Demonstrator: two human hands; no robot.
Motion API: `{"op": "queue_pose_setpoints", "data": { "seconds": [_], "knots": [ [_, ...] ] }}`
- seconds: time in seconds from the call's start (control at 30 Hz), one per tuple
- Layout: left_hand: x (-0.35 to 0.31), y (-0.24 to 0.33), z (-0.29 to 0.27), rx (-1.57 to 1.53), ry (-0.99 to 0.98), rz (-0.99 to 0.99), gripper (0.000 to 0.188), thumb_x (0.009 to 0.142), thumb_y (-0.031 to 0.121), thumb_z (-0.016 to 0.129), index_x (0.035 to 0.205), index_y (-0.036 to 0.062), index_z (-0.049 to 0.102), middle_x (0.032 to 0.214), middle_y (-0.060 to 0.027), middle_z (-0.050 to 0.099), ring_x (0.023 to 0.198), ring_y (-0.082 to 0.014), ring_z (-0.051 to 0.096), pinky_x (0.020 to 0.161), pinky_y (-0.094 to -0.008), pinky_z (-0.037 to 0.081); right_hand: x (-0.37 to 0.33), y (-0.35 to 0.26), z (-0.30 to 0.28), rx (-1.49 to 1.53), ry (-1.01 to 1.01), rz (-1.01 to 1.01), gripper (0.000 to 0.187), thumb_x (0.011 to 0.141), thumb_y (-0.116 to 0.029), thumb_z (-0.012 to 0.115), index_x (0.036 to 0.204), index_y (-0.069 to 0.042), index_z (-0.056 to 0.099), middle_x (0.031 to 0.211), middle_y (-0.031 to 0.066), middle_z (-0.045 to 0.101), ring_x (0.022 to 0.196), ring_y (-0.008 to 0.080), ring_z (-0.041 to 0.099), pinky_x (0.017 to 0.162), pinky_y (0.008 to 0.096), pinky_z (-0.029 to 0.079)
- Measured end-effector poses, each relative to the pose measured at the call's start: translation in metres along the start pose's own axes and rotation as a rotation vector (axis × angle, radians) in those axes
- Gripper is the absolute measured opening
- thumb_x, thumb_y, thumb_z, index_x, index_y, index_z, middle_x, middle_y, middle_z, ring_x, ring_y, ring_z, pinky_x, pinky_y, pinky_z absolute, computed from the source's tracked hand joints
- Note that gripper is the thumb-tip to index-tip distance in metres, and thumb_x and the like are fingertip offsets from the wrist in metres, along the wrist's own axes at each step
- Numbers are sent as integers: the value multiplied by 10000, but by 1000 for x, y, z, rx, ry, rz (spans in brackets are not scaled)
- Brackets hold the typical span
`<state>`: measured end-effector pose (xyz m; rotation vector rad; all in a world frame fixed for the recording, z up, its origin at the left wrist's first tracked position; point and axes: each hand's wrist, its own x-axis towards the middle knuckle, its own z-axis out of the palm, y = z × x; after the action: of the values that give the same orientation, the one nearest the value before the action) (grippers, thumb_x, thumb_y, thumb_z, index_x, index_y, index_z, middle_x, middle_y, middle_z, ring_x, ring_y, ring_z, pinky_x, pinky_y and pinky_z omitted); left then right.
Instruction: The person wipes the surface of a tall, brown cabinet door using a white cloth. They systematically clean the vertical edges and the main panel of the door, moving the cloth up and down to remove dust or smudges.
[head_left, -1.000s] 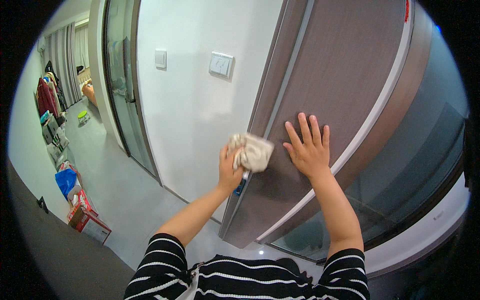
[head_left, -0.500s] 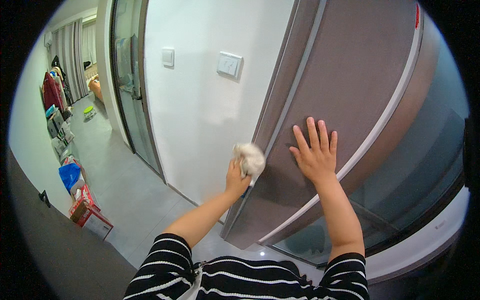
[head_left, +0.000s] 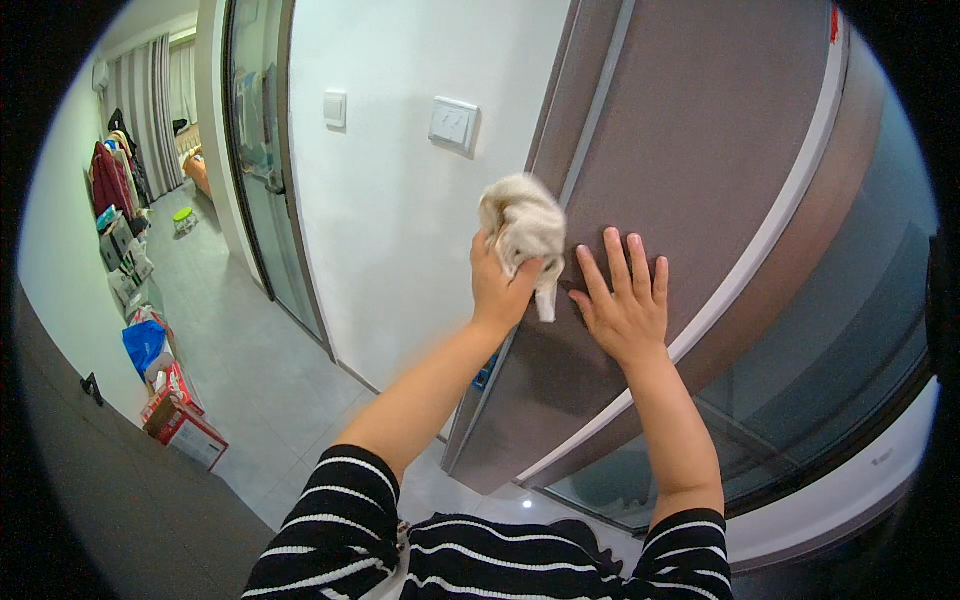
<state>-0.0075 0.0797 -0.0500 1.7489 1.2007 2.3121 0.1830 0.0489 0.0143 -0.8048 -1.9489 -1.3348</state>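
A crumpled cream-coloured cloth [head_left: 527, 222] is bunched up in my left hand [head_left: 497, 290], held at the edge strip of a brown door panel [head_left: 690, 130]. The fingers wrap round the cloth, and one end of it dangles below the thumb. Whether the cloth presses on the panel's edge or hovers just off it, I cannot tell. My right hand [head_left: 628, 305] lies flat against the face of the brown panel, its fingers spread and nothing in it.
Switch plates [head_left: 454, 124] sit on the white wall [head_left: 390, 220]. Left of it stands a glass door [head_left: 258, 150] with a dark frame. Red cardboard boxes [head_left: 185, 430], a blue bag [head_left: 145, 343] and hanging clothes [head_left: 115, 185] line the corridor's left side. Glass [head_left: 830, 370] curves along the right.
My left hand has moved up along the panel's edge with the cloth. My right hand stays flat on the panel, almost unmoved.
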Motion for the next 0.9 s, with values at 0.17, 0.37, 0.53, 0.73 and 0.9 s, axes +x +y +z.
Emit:
{"op": "queue_pose_setpoints", "data": {
  "seconds": [0.17,0.37,0.53,0.73,0.9],
  "knots": [
    [-101,-43,-22,84,10,-180,385,737,108,642,1112,20,635,1081,-191,587,1114,-412,516,952,-451,425,-1,3,-2,28,2,-4,517,910,-487,531,1367,-245,529,1510,78,395,1424,286,300,1165,523,111],
    [-54,-21,-52,111,-20,-95,448,713,52,631,1156,-1,594,1189,-216,545,1114,-386,547,945,-417,448,-3,5,-1,71,34,-9,505,922,-467,528,1367,-227,527,1507,94,395,1425,299,295,1164,517,123],
    [26,50,-1,106,20,323,548,676,40,628,1217,-19,557,1339,-269,443,1237,-459,434,1052,-468,357,-8,13,-8,251,130,8,481,963,-402,502,1383,-166,495,1480,166,407,1390,346,339,1140,500,219],
    [-102,-15,6,426,-22,199,496,622,26,642,1117,26,617,1338,-268,443,1220,-474,419,1029,-522,362,-13,21,-12,482,249,-19,441,983,-353,493,1364,-129,496,1451,190,431,1341,378,396,1099,498,305],
    [-139,-23,-49,401,-264,93,340,617,21,651,957,22,657,1230,-252,521,1069,-427,509,924,-515,414,-17,43,-27,411,245,-87,419,968,-318,525,1333,-112,520,1432,192,447,1319,374,418,1073,494,341]
  ]
}}
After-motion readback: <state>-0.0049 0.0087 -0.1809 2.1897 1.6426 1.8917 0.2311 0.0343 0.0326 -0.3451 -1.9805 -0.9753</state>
